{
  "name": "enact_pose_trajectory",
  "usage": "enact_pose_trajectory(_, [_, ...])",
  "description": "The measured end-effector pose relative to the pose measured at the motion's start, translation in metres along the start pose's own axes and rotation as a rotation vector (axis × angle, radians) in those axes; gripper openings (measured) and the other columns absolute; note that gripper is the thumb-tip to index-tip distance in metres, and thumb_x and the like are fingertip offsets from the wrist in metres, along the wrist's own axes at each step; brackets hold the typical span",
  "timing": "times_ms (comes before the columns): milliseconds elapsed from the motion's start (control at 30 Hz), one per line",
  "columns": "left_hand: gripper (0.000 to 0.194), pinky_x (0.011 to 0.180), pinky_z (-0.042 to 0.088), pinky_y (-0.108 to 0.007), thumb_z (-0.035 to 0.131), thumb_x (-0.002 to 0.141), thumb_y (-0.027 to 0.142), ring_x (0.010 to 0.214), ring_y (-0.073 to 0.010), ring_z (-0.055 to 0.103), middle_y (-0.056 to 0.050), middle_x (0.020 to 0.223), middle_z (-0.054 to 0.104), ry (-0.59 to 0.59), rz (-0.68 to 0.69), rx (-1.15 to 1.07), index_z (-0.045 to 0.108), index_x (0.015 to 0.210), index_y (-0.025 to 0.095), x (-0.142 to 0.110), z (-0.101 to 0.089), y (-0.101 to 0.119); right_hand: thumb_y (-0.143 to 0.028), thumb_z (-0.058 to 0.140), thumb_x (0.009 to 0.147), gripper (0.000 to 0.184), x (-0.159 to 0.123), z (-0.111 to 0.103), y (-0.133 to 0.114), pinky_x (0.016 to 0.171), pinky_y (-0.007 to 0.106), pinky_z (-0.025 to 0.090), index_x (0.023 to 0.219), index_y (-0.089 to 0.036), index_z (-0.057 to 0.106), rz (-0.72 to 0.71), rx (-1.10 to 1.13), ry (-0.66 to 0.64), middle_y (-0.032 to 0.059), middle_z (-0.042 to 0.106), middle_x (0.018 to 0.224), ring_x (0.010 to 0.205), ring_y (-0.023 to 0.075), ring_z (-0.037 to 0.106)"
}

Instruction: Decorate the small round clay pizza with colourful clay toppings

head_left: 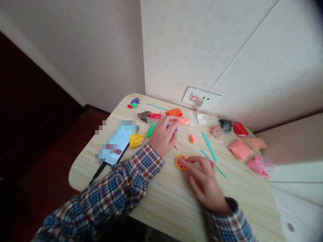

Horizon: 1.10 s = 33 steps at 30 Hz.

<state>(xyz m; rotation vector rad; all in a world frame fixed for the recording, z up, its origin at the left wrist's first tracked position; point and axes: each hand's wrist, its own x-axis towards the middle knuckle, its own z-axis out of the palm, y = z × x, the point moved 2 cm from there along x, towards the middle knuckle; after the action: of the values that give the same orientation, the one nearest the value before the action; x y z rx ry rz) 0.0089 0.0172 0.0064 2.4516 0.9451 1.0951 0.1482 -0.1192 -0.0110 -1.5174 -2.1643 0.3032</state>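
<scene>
On the table (156,191), disc (178,164) looks light, soft, dentable; take it by the rim; right hand (205,179) half-spread, fingertips on it; left hand (163,136): can't tell.

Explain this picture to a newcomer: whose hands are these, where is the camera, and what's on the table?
These are a person's own bare hands, filmed by one head-worn camera looking forward and down. The right hand touches a round yellow disc with red bits; whether it grips it is unclear. The left hand is near a green bag and an orange bag; any grip is hidden. Also on the table lie a smartphone, a turquoise knife-shaped tool and a small purple grape-cluster model.
</scene>
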Motion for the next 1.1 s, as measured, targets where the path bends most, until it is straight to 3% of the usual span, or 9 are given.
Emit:
enact_pose_trajectory(267, [0.035, 0.098, 0.038, -0.042, 0.046, 0.077, 0.007, 0.11, -0.0218, 0.046, -0.009, 0.114, 0.05, 0.007, -0.003, 0.005, 0.052, 0.109, 0.018, -0.0003, -0.0003, 0.0007, -0.01, 0.045, 0.08, 0.047, 0.0015, 0.0008, -0.0019, 0.085, 0.043, 0.031, 0.124, -0.028, 0.052, -0.01, -0.032, -0.031, 0.0075, 0.052, 0.107, 0.101, 0.0236, 0.049])
enact_pose_trajectory(467, [0.034, 0.094, 0.041, -0.04, 0.045, 0.078, 0.008, 0.109, -0.022, 0.045, -0.009, 0.115, 0.049, 0.006, -0.004, 0.005, 0.052, 0.11, 0.018, -0.0005, -0.0005, -0.0002, -0.012, 0.045, 0.08, 0.05, 0.0012, -0.0019, -0.0004, 0.084, 0.042, 0.033, 0.128, -0.027, 0.048, 0.038, 0.001, 0.055, 0.008, 0.05, 0.109, 0.102, 0.0244, 0.049])
enact_pose_trajectory(733, [0.034, 0.094, 0.041, -0.039, 0.046, 0.078, 0.008, 0.107, -0.0218, 0.045, -0.009, 0.115, 0.048, -0.002, 0.006, 0.009, 0.052, 0.111, 0.017, -0.0004, -0.0011, 0.0012, -0.011, 0.046, 0.08, 0.044, 0.0053, -0.0001, -0.0072, 0.086, 0.044, 0.031, 0.121, -0.027, 0.055, 0.01, -0.061, -0.052, 0.0086, 0.051, 0.111, 0.103, 0.0245, 0.048])
enact_pose_trajectory(1100, [0.032, 0.093, 0.041, -0.039, 0.046, 0.078, 0.008, 0.105, -0.0218, 0.047, -0.009, 0.113, 0.05, 0.001, -0.005, 0.003, 0.054, 0.108, 0.017, 0.001, -0.0027, 0.0013, -0.01, 0.045, 0.079, 0.047, 0.0038, -0.0018, -0.005, 0.086, 0.043, 0.031, 0.121, -0.028, 0.054, 0.015, -0.049, -0.001, 0.0074, 0.052, 0.11, 0.104, 0.0242, 0.049])
